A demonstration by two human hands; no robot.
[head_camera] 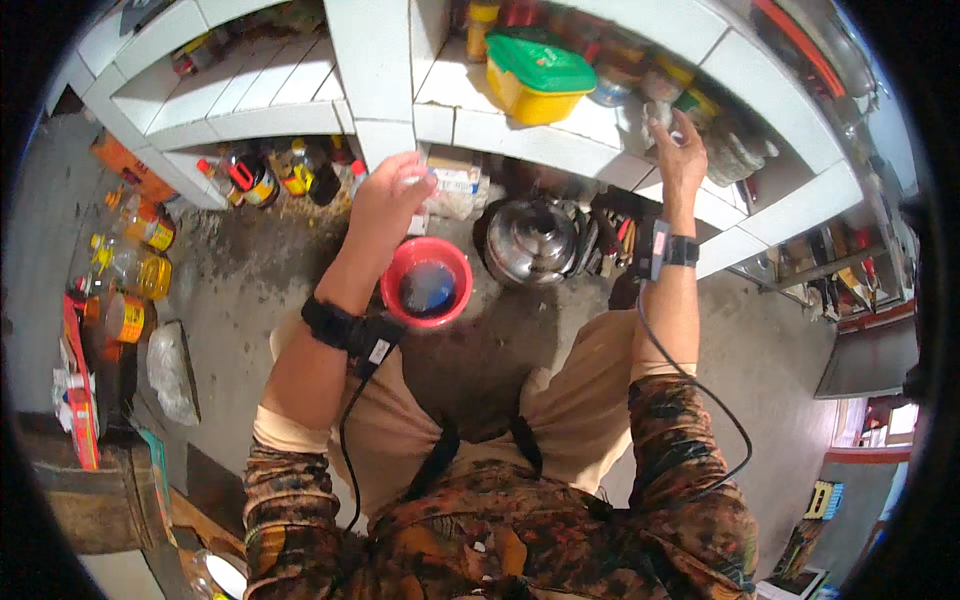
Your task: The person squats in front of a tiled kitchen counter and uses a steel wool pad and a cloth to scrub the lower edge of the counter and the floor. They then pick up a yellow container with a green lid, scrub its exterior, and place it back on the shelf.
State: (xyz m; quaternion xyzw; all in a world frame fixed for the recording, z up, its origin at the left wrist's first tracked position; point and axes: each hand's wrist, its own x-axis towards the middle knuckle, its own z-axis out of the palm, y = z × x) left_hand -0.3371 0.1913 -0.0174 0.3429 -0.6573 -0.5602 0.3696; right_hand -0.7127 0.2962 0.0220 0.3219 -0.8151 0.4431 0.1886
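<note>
My right hand (681, 154) reaches onto the white tiled shelf (517, 139), its thumb and fingers close around a small pale thing. Right by the fingertips is a crumpled whitish item (654, 124); whether the hand grips it is unclear. Blurred, my left hand (390, 196) hovers with curled fingers in front of the lower shelf opening, above and left of a red plastic bowl (389, 285). Something light shows at its fingertips, too blurred to name. Inside the bowl is a blue and whitish thing (429, 289). A yellow tub with a green lid (536, 94) stands on the shelf.
A lidded steel pot (531, 244) is on the floor, with several knives and handled utensils (619, 236) beside it. Sauce bottles (255, 180) fill the lower left opening. Oil bottles (142, 270) and a filled plastic bag (172, 371) line the left. A stone mortar (731, 157) sits right of my right hand.
</note>
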